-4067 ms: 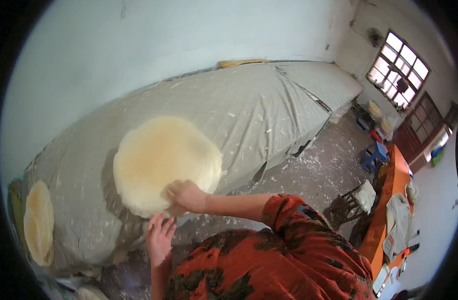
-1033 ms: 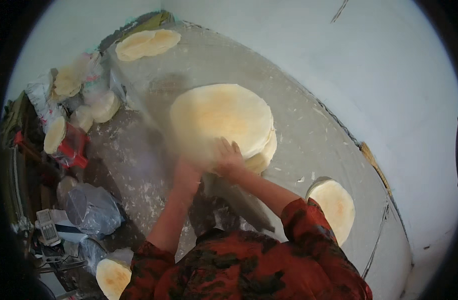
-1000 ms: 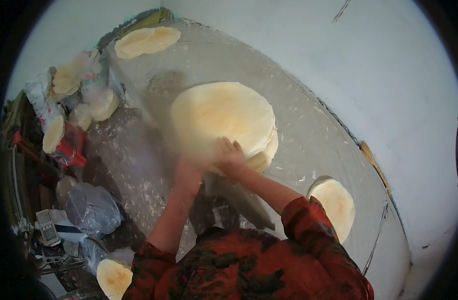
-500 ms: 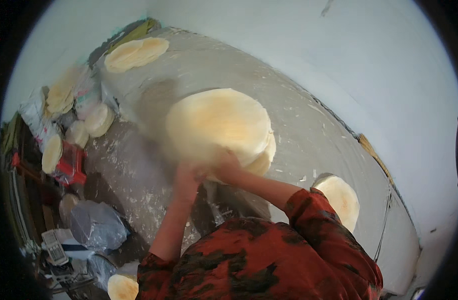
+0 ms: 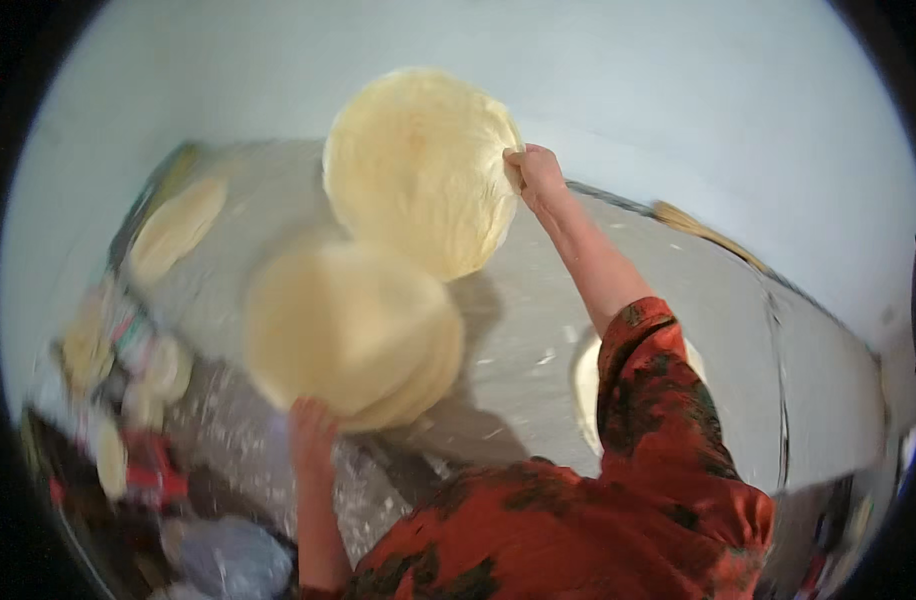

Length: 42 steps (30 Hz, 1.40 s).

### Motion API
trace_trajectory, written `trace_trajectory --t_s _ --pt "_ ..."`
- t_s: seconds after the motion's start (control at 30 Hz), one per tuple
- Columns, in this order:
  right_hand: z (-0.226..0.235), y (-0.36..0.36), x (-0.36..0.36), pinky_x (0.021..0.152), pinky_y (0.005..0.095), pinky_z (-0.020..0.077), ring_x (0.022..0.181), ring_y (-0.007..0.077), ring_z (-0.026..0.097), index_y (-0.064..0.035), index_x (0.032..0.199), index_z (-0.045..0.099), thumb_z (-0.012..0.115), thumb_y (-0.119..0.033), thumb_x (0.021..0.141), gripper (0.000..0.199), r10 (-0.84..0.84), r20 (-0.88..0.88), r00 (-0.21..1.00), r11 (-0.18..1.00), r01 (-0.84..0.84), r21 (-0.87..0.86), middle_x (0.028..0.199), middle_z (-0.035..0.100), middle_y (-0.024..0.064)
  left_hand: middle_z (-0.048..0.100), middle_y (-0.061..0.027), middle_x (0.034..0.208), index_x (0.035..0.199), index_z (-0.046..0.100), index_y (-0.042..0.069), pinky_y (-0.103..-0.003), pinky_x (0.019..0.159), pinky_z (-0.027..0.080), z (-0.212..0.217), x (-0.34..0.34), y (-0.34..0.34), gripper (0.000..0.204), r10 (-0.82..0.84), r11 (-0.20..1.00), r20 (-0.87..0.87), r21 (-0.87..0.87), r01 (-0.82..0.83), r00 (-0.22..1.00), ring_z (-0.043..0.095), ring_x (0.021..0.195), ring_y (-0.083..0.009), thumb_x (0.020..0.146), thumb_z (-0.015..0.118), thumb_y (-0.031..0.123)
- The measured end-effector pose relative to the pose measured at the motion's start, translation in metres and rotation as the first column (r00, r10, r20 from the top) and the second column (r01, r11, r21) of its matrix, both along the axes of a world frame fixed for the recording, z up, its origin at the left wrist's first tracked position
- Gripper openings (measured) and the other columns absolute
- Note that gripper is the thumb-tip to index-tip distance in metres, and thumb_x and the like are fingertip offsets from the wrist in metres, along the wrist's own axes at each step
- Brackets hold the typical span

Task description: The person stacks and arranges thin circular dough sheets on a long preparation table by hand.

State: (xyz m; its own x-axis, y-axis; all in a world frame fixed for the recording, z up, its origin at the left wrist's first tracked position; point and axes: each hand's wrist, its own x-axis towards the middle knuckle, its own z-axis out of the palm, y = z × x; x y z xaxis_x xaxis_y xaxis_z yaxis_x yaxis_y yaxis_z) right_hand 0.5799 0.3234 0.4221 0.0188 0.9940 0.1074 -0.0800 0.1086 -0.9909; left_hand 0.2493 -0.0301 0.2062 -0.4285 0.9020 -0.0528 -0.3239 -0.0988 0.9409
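Note:
A large, thin, pale yellow round flatbread (image 5: 418, 170) hangs raised above the grey surface. My right hand (image 5: 538, 172) pinches it at its right edge, the arm stretched far forward. Below it to the left lies a stack of similar flatbreads (image 5: 358, 330), blurred, its layers showing along the lower right side. At the near left edge of that stack is my left hand (image 5: 313, 430), its fingers touching the rim. Blur hides whether those fingers grip a sheet or only rest there. Part of the raised flatbread overlaps the far side of the stack in this view.
More flatbreads (image 5: 178, 228) lie at the far left, and another pale round stack (image 5: 586, 390) sits partly behind my right arm. Filled bags, a red stool (image 5: 156, 468) and a clear plastic bag (image 5: 228, 555) crowd the left. A straw broom (image 5: 708, 235) lies along the wall.
My hands were together at the stack's near edge. The right has moved far forward and up with one flatbread; the left is now apart at the near left edge. The view has shifted.

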Motion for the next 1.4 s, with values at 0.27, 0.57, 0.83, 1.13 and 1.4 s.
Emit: trace_trajectory --t_s 0.27,0.57,0.83,1.13,1.4 --pt "-0.133 -0.064 0.355 0.055 0.025 0.0456 0.067 0.0122 0.057 -0.0046 0.087 0.058 0.053 -0.012 0.083 0.01 -0.369 -0.431 0.824 0.889 0.448 0.096 0.076 0.057 0.0018 0.049 -0.0143 0.117 0.125 0.04 0.001 -0.04 0.088 0.043 0.029 0.02 -0.008 0.039 0.199 0.979 0.152 -0.067 -0.191 0.968 0.05 0.106 -0.0276 0.088 0.048 0.012" --pt "-0.264 -0.121 0.481 0.04 0.0343 0.0452 0.05 0.0226 0.059 -0.0009 0.095 0.054 0.061 -0.024 0.08 0.028 -0.607 0.388 0.693 0.504 0.714 -0.486 0.065 0.061 0.0176 0.055 -0.0205 0.102 0.115 0.044 -0.004 -0.041 0.074 0.05 0.06 0.068 0.019 0.033 0.312 0.901 -0.281 -0.215 -0.377 0.907 0.056 0.092 -0.034 0.086 0.047 0.011" --pt "-0.263 -0.035 0.399 0.083 0.0425 0.0438 0.107 0.0273 0.05 -0.0092 0.11 0.051 0.064 -0.035 0.073 0.048 -0.369 0.929 -0.037 0.791 0.513 0.334 0.11 0.054 0.0076 0.055 -0.0089 0.094 0.105 0.052 0.001 -0.03 0.078 0.044 -0.038 0.227 0.118 0.03 -0.469 0.882 -0.65 -0.316 0.348 0.598 0.055 0.085 -0.0187 0.077 0.062 0.004" --pt "-0.276 -0.02 0.4 0.082 0.0456 0.0441 0.112 0.0267 0.046 -0.005 0.117 0.047 0.059 -0.034 0.077 0.051 -0.038 0.999 -0.037 0.875 0.482 0.051 0.119 0.05 0.0092 0.048 -0.0158 0.104 0.107 0.051 0.003 -0.046 0.082 0.037 -0.099 0.32 0.217 0.04 -0.291 0.849 -0.94 -0.34 0.406 -0.177 0.046 0.096 -0.0357 0.074 0.06 0.025" --pt "-0.274 0.005 0.433 0.078 0.0431 0.0475 0.101 0.0286 0.053 -0.0066 0.095 0.063 0.058 -0.029 0.074 0.03 -0.03 0.972 0.234 0.85 0.517 -0.098 0.106 0.058 0.0111 0.046 -0.0158 0.102 0.105 0.051 0.004 -0.046 0.08 0.036 -0.092 0.324 0.226 0.041 -0.285 0.83 -0.941 -0.337 0.443 -0.183 0.045 0.091 -0.0339 0.071 0.061 0.025"
